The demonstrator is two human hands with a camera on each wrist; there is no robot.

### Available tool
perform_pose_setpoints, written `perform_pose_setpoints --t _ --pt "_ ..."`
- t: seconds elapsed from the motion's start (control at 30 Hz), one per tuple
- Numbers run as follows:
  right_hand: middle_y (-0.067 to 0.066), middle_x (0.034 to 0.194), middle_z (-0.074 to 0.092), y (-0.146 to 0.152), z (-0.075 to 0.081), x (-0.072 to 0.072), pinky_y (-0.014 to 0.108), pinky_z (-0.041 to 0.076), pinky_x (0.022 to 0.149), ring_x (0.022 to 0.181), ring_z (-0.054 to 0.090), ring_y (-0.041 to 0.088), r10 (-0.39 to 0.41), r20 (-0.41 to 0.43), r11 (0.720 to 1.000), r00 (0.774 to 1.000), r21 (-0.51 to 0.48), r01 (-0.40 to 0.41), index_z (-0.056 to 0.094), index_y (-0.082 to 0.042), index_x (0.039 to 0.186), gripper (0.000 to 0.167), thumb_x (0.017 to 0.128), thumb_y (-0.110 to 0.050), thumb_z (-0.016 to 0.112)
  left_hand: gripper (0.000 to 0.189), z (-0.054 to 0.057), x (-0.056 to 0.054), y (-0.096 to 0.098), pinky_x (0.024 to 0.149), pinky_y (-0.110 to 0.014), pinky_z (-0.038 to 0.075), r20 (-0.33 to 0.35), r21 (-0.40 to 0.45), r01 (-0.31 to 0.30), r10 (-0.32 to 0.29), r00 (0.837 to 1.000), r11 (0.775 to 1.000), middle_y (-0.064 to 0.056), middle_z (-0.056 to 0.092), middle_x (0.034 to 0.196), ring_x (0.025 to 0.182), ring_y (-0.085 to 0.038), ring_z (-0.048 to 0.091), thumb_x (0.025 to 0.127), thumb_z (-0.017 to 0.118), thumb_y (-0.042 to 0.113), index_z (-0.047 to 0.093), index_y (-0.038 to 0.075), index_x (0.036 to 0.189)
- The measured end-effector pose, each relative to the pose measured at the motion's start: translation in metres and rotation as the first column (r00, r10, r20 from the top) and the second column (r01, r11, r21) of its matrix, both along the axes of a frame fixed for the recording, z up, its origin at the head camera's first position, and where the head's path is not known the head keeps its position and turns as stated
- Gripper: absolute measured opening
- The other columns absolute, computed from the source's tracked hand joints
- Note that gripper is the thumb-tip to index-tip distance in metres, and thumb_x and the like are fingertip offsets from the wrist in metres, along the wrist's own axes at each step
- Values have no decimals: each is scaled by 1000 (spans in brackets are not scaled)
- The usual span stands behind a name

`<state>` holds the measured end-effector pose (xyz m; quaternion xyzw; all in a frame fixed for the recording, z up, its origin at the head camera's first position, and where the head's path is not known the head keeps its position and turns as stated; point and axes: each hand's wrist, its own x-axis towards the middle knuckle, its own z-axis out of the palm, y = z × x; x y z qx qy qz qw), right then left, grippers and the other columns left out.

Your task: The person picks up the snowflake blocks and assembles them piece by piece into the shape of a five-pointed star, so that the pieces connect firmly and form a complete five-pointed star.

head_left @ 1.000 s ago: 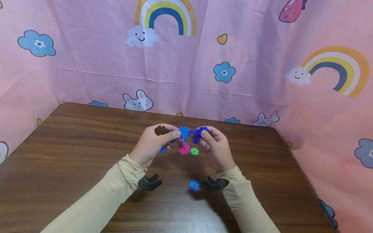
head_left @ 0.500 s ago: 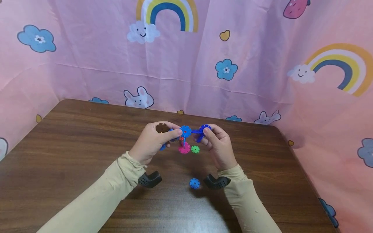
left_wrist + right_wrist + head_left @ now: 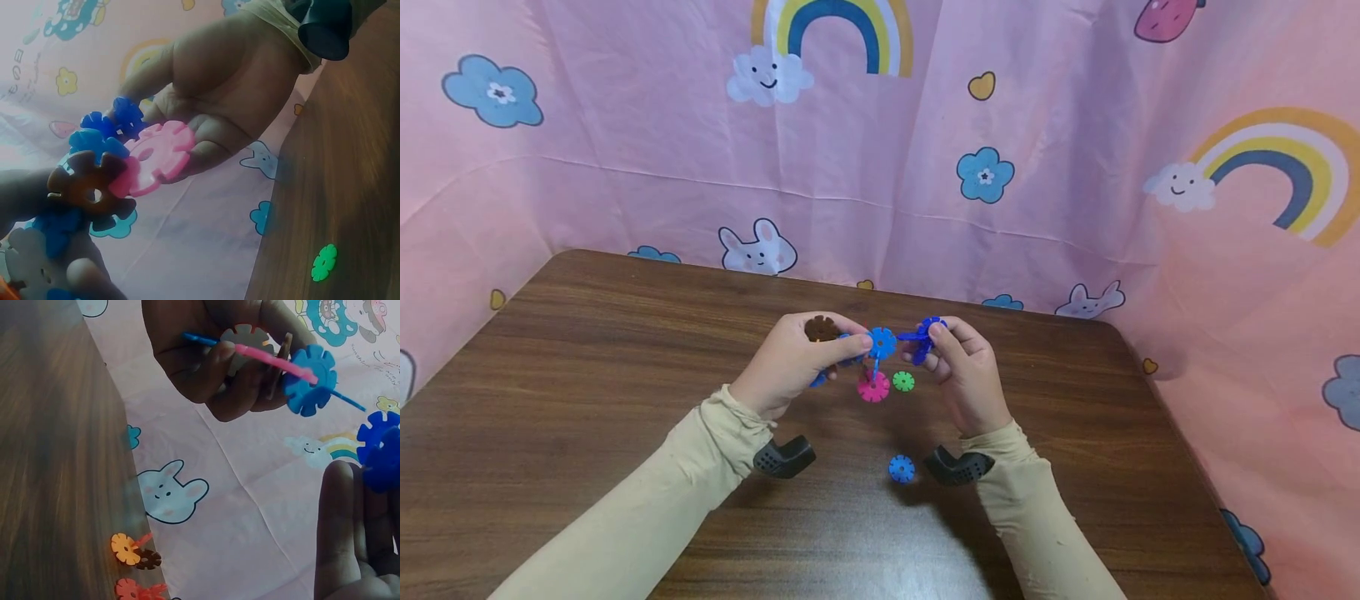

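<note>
My left hand (image 3: 793, 362) grips a cluster of interlocking snowflake discs. In it I see a brown disc (image 3: 94, 194), a light blue disc (image 3: 882, 342), a pink disc (image 3: 159, 156) and a grey disc (image 3: 249, 345) partly behind the fingers. My right hand (image 3: 973, 375) pinches a small group of dark blue snowflake discs (image 3: 931, 333) between thumb and fingers. The two groups face each other above the table, a narrow gap between light and dark blue in the head view. One dark blue disc points edge-on toward the left hand's cluster.
On the brown wooden table (image 3: 625, 400) lie a green disc (image 3: 903, 381) and, nearer, a blue disc (image 3: 902, 468). Orange (image 3: 125, 549) and red discs (image 3: 128, 589) lie by the table edge in the right wrist view. A patterned pink curtain (image 3: 865, 167) hangs behind.
The dark blue group has tilted and drawn slightly away from the light blue disc, so a small gap shows. Both hands keep their holds; the head view has shifted slightly.
</note>
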<state>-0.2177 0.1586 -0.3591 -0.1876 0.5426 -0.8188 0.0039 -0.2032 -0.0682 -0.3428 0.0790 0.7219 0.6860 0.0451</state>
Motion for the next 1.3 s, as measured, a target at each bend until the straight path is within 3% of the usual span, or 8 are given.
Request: perform_pose_setpoints --t 0.27,0.43,0.6,0.8,0.97,1.13,1.3 --pt "2 93 70 0 -2 -1 34 61 88 83 74 14 29 -53 1000 998 7 -29 71 -13 99 12 105 -15 61 25 2 2 -1 52 -25 39 -25 -45 10 -11 1000 999 0 71 79 60 -14 52 89 82 32 78 12 104" --pt "0 98 70 2 -3 -1 28 60 85 83 69 10 10 -112 999 994 43 -5 73 -16 100 9 104 -16 64 23 3 3 -1 59 -28 45 -105 -107 7 -19 994 994 -4 76 90 73 -19 58 89 83 33 80 14 102" --pt "0 101 71 4 -3 0 23 57 77 83 65 10 -38 -195 988 980 138 66 74 -18 101 14 105 -13 61 19 1 3 -1 64 -32 46 -194 -169 1 -34 980 986 -3 75 92 79 -27 58 90 82 32 80 16 100" --pt "10 112 70 5 -3 -1 35 59 92 103 69 20 -22 -306 981 952 176 79 75 -5 111 20 106 -17 60 16 2 5 0 67 -35 52 -240 -159 -26 -13 971 987 -1 76 93 79 -26 63 91 82 29 80 16 101" --pt "14 120 67 5 -2 0 33 57 96 106 66 20 4 -369 965 929 246 94 66 11 126 36 107 -19 58 14 3 7 2 65 -35 53 -274 -148 -62 20 961 987 0 76 92 77 -26 64 91 82 26 80 16 101" --pt "12 122 66 6 0 1 29 55 93 107 62 22 14 -385 960 923 263 95 61 13 132 39 108 -16 57 13 3 8 4 63 -32 51 -273 -131 -64 26 962 989 -2 75 90 76 -29 62 91 82 25 80 16 100" --pt "7 128 66 5 3 4 31 55 94 114 64 21 24 -332 956 943 283 76 59 6 138 37 107 -13 57 13 4 8 5 62 -32 51 -266 -115 -59 27 964 992 -3 75 90 77 -28 62 91 82 25 80 15 100"
